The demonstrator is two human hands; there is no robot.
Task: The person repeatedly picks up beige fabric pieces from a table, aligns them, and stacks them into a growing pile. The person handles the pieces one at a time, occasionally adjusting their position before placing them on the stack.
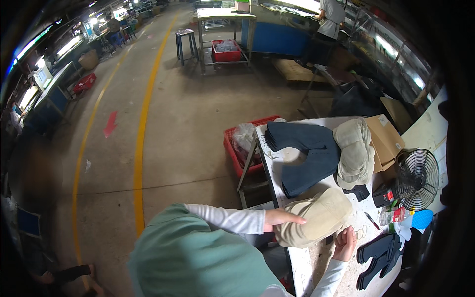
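Observation:
My left hand (pixel 283 218) grips a thick stack of beige cut fabric pieces (pixel 316 218) at its left edge, thumb on top and fingers underneath. The stack is tilted over the white table (pixel 302 267). Close to its lower right edge is my right hand (pixel 345 243), fingers curled together. Whatever that hand pinches, if anything, is too small to make out. A thin pale looped strand (pixel 362 231) lies just right of its fingertips. Beyond the stack lie dark blue-grey curved cut pieces (pixel 309 156) and another beige pile (pixel 355 151).
Black cut pieces (pixel 380 257) lie at the table's near right. Along the right side are a pen (pixel 371 221), a clear bottle (pixel 393 216), a wire-caged fan (pixel 418 179) and a cardboard box (pixel 385 141). A red crate (pixel 232 143) stands beside the table; a person (pixel 329 22) works farther off.

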